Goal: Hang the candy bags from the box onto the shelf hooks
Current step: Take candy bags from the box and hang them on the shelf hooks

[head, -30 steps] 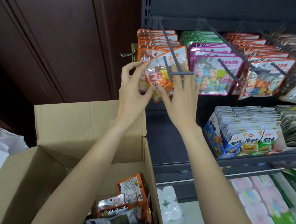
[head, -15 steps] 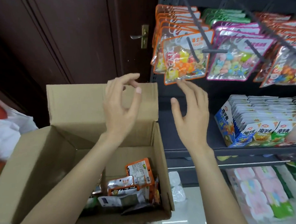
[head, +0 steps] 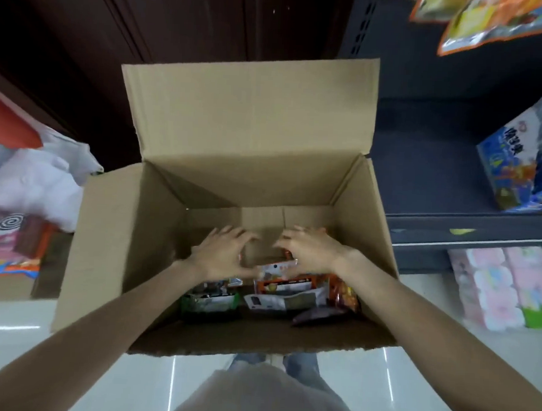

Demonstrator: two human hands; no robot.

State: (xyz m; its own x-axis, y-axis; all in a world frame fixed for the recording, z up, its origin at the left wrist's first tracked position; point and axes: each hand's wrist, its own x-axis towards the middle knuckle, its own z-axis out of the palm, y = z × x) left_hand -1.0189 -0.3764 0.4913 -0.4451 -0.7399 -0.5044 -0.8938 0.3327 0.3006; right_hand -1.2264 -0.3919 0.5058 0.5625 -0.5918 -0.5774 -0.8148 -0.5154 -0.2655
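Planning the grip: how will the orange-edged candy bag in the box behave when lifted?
The orange-edged candy bag looks like thin film, so probably floppy and light. Its glossy surface may be slippery. It lies among other bags in the box, so neighbours might shift.

Both hands are off the shelf now and down inside the cardboard box (head: 204, 132)! A second ago they were up at the hook with an orange candy bag; that bag hangs free now with the hanging candy bags (head: 480, 18) at the top edge. The left hand (head: 221, 256) has dropped over the pile, fingers spread and loosely bent. The right hand (head: 308, 251) has come down beside it, onto an orange-edged bag (head: 280, 268), though the blur hides whether it grips.
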